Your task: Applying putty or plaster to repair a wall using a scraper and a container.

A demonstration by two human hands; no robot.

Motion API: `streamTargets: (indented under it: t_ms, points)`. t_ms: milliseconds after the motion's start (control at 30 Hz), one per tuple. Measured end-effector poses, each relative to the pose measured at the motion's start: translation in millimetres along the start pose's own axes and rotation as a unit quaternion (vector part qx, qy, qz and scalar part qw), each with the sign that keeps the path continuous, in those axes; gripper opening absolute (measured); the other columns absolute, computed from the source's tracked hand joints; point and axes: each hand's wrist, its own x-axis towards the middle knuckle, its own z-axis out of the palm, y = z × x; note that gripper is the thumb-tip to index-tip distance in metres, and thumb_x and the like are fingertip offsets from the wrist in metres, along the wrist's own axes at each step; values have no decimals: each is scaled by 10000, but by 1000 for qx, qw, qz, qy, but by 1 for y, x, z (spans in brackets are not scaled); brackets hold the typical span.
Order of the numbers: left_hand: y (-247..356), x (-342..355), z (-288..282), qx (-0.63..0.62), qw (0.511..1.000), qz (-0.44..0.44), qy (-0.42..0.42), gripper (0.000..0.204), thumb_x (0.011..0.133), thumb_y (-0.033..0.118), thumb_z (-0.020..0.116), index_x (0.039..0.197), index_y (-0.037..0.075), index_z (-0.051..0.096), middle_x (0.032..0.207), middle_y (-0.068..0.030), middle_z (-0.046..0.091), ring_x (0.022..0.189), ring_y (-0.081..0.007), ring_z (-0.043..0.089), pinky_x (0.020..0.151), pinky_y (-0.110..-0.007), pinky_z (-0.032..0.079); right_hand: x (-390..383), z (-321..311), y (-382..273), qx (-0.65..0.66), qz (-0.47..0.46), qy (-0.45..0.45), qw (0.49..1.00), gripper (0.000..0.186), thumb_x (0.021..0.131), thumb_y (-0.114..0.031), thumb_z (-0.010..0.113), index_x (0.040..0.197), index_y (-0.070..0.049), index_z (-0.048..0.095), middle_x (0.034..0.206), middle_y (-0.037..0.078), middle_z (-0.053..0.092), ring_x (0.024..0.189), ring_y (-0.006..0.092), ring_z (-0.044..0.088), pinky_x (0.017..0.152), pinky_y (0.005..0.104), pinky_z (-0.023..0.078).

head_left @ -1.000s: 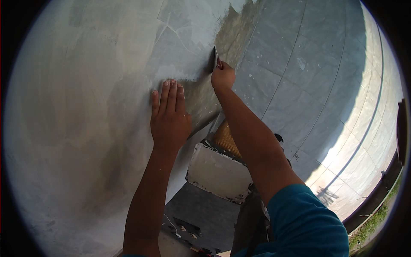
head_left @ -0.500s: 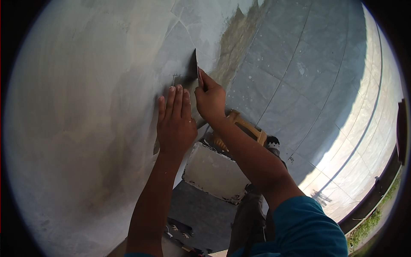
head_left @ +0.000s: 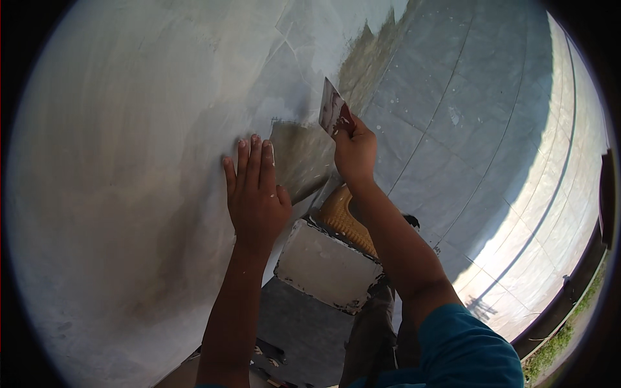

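Note:
My left hand lies flat on the pale grey wall, fingers stretched, beside a darker rough patch. To its upper right, my right hand grips a scraper with a wide metal blade and a dark red handle, marked with pale smears. The blade is held at the top of the dark patch; I cannot tell whether it touches the wall.
Below my hands are a yellow object with a woven pattern and a white rectangular board or lid with chipped dark edges. A tiled floor, partly sunlit, spreads to the right. A grassy strip runs beyond its edge.
In the last half second my right hand and scraper have moved right, the blade turning to show more of its face. My left hand has shifted slightly left, its fingers a little more apart.

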Motion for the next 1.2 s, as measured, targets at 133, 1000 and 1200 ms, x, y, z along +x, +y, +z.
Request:
streamTargets:
  t_ms: [133, 1000, 1200]
  points:
    - [3, -1, -10, -15, 1000, -6, 19, 605, 751, 50, 435, 1349, -32, 465, 1448, -177, 427, 1409, -345, 307, 1153, -554, 155, 47, 29, -32, -86, 12, 55, 995, 359, 798, -21, 559, 1147, -17, 644, 890, 238, 667, 739, 321, 665, 705, 341, 508]
    - [4, -26, -32, -43, 992, -59, 104, 639, 740, 1, 400, 1377, -18, 437, 1455, -170, 427, 1414, -365, 292, 1151, -573, 128, 44, 54, -99, -109, -232, 5, 967, 450, 790, 18, 553, 1237, -19, 574, 1083, 216, 646, 957, 348, 652, 830, 411, 518]
    - [-4, -31, -41, -23, 991, -65, 113, 621, 747, -2, 401, 1366, -23, 447, 1453, -169, 429, 1409, -360, 304, 1151, -573, 131, 1, 23, -90, -42, -173, -35, 983, 385, 795, 31, 524, 1152, -31, 654, 1001, 183, 687, 851, 301, 694, 758, 357, 541]
